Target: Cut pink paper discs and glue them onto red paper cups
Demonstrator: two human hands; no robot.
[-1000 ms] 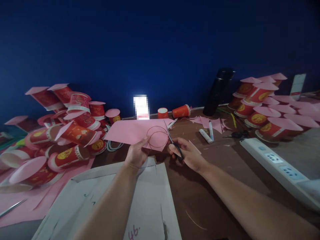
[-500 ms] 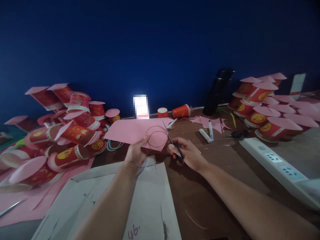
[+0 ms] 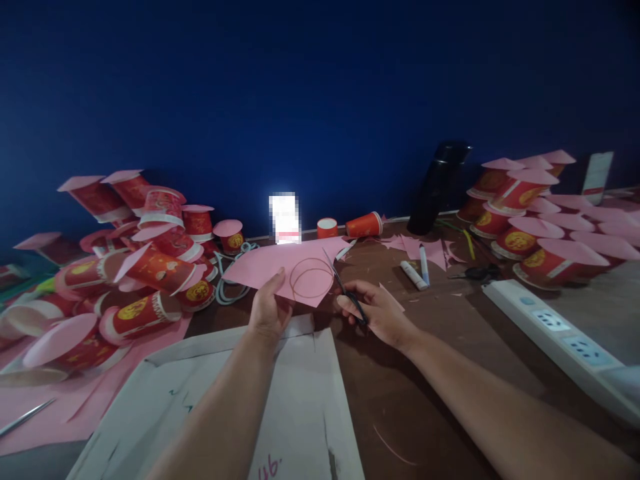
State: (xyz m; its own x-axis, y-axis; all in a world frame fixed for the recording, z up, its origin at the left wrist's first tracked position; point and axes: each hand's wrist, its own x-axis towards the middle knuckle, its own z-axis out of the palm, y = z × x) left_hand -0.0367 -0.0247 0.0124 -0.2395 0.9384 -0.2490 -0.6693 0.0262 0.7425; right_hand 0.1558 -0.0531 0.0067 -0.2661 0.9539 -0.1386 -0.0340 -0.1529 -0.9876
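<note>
My left hand (image 3: 270, 307) grips a sheet of pink paper (image 3: 270, 261) by its near edge, thumb on top and fingers beneath. A drawn circle outline shows on the paper's right part, with a second curve overlapping it. My right hand (image 3: 375, 310) is closed on a pair of scissors (image 3: 354, 300) with dark handles. The blades point away from me and up, at the paper's right edge beside the circle; whether they touch the paper I cannot tell.
Red paper cups (image 3: 137, 313) topped with pink discs pile up at left; more cups (image 3: 530, 233) stack at right. A white power strip (image 3: 555, 333), black flask (image 3: 437, 187), marker (image 3: 413, 275), pink scraps (image 3: 425, 250) and a white board (image 3: 200, 400) lie around.
The pink paper has shifted and turned slightly in my left hand, whose thumb now sits further from the circle. My right hand with the scissors has hardly moved. The whole view has shifted slightly.
</note>
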